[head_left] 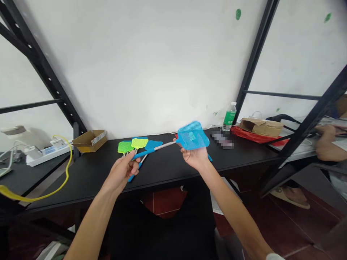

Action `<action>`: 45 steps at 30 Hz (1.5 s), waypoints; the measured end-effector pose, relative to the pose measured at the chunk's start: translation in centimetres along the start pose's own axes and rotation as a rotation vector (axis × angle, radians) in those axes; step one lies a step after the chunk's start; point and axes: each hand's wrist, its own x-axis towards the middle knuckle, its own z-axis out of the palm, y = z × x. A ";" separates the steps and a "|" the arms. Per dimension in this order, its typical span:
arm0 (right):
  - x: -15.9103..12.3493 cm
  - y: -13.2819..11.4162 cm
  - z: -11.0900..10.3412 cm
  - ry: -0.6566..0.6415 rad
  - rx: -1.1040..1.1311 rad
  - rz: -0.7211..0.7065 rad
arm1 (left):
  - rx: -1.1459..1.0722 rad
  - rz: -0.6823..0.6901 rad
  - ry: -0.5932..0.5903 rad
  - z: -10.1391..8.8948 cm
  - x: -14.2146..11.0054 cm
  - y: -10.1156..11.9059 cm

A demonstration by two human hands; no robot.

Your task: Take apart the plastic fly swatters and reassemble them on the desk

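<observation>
I hold a blue fly swatter above the black table. My right hand is closed on its blue mesh head. My left hand is closed around the blue grip end of its metal shaft. Behind my left hand, several more swatters lie flat on the table: a green one, a yellow-green one and a blue one.
An open cardboard box sits at the back left. A green-labelled water bottle, a brown carton on red material and black rack posts stand on the right. Another person's arm shows at far right. A yellow cable hangs left.
</observation>
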 end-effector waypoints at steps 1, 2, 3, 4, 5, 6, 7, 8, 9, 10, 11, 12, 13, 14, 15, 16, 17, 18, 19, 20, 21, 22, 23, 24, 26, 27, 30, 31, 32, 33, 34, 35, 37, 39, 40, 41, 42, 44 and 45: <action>-0.1 0.5 0.2 -0.042 0.003 0.032 | -0.042 -0.003 -0.004 0.6 0.1 -0.4; -0.2 1.1 0.6 -0.089 -0.011 0.069 | -0.082 -0.002 -0.014 1.2 0.1 -0.8; -0.3 1.8 0.9 -0.139 -0.045 0.105 | -0.114 0.000 -0.027 1.7 0.1 -1.1; -0.4 2.5 1.3 -0.189 -0.099 0.132 | -0.129 0.005 -0.044 2.2 0.0 -1.5; -0.5 3.2 1.7 -0.232 -0.164 0.142 | -0.125 0.014 -0.062 2.7 -0.1 -1.8; -0.7 3.9 2.1 -0.260 -0.233 0.132 | -0.102 0.028 -0.083 3.2 -0.2 -2.1; -0.8 4.5 2.4 -0.267 -0.299 0.107 | -0.061 0.042 -0.110 3.6 -0.4 -2.4; -0.9 5.0 2.6 -0.252 -0.358 0.073 | -0.008 0.056 -0.139 4.0 -0.5 -2.8; -1.0 5.4 2.7 -0.217 -0.408 0.040 | 0.049 0.064 -0.171 4.4 -0.7 -3.1; -1.0 5.6 2.6 -0.175 -0.448 0.015 | 0.103 0.066 -0.207 4.8 -0.8 -3.4; -0.9 5.7 2.5 -0.139 -0.483 -0.004 | 0.153 0.062 -0.244 5.1 -0.9 -3.7; -0.8 5.5 2.2 -0.114 -0.515 -0.016 | 0.200 0.058 -0.284 5.4 -1.0 -4.0; -0.7 5.2 1.9 -0.105 -0.546 -0.021 | 0.246 0.058 -0.324 5.6 -1.1 -4.2; -0.5 4.8 1.5 -0.102 -0.574 -0.018 | 0.290 0.064 -0.361 5.8 -1.1 -4.3; -0.3 4.3 1.0 -0.098 -0.598 -0.005 | 0.333 0.077 -0.390 5.8 -1.2 -4.4; -0.1 3.7 0.6 -0.084 -0.624 0.019 | 0.375 0.094 -0.408 5.7 -1.2 -4.4; 0.1 3.1 0.0 -0.054 -0.657 0.047 | 0.414 0.111 -0.412 5.6 -1.2 -4.3; 0.3 2.5 -0.6 -0.018 -0.701 0.078 | 0.452 0.126 -0.405 5.3 -1.1 -4.2; 0.5 2.0 -1.2 0.025 -0.764 0.097 | 0.493 0.140 -0.382 4.9 -1.0 -4.1; 0.7 1.5 -1.9 0.065 -0.839 0.099 | 0.542 0.159 -0.347 4.4 -0.8 -4.0; 0.9 1.1 -2.5 0.097 -0.909 0.097 | 0.600 0.184 -0.302 3.9 -0.6 -4.0; 1.0 0.8 -3.1 0.119 -0.971 0.095 | 0.671 0.215 -0.251 3.3 -0.3 -3.9; 1.1 0.5 -3.7 0.130 -1.025 0.095 | 0.756 0.248 -0.200 2.7 0.0 -3.9; 1.1 0.2 -4.1 0.137 -1.068 0.100 | 0.853 0.279 -0.150 2.0 0.4 -4.0; 1.1 -0.1 -4.6 0.156 -1.132 0.121 | 1.060 0.325 -0.077 0.8 1.0 -4.3; 1.1 -0.2 -4.8 0.168 -1.150 0.132 | 1.163 0.336 -0.054 0.3 1.3 -4.5; 1.1 -0.4 -4.8 0.186 -1.161 0.156 | 1.436 0.317 -0.020 -1.0 1.8 -5.2; 1.1 -0.3 -4.8 0.189 -1.161 0.160 | 1.508 0.297 -0.024 -1.2 1.8 -5.5; 1.1 -0.3 -4.9 0.193 -1.161 0.164 | 1.565 0.276 -0.032 -1.4 1.8 -5.7; 1.2 -0.2 -4.9 0.201 -1.161 0.167 | 1.605 0.256 -0.044 -1.5 1.8 -5.8; 1.2 -0.1 -4.9 0.211 -1.159 0.169 | 1.629 0.240 -0.060 -1.6 1.8 -6.0; 1.2 -0.1 -5.0 0.218 -1.157 0.168 | 1.642 0.230 -0.071 -1.6 1.8 -6.1; 1.3 0.1 -5.1 0.223 -1.151 0.158 | 1.651 0.218 -0.082 -1.6 1.7 -6.1; 1.3 0.1 -5.1 0.236 -1.154 0.139 | 1.654 0.213 -0.089 -1.5 1.7 -6.0; 1.3 0.1 -5.1 0.242 -1.157 0.128 | 1.654 0.210 -0.094 -1.5 1.7 -6.0; 1.3 0.2 -5.2 0.244 -1.160 0.118 | 1.654 0.204 -0.097 -1.4 1.6 -5.9; 1.3 0.2 -5.2 0.240 -1.163 0.112 | 1.654 0.195 -0.101 -1.4 1.6 -5.9; 1.3 0.2 -5.2 0.212 -1.161 0.107 | 1.652 0.176 -0.109 -1.3 1.5 -5.8; 1.3 0.3 -5.2 0.196 -1.156 0.107 | 1.650 0.170 -0.115 -1.3 1.5 -5.7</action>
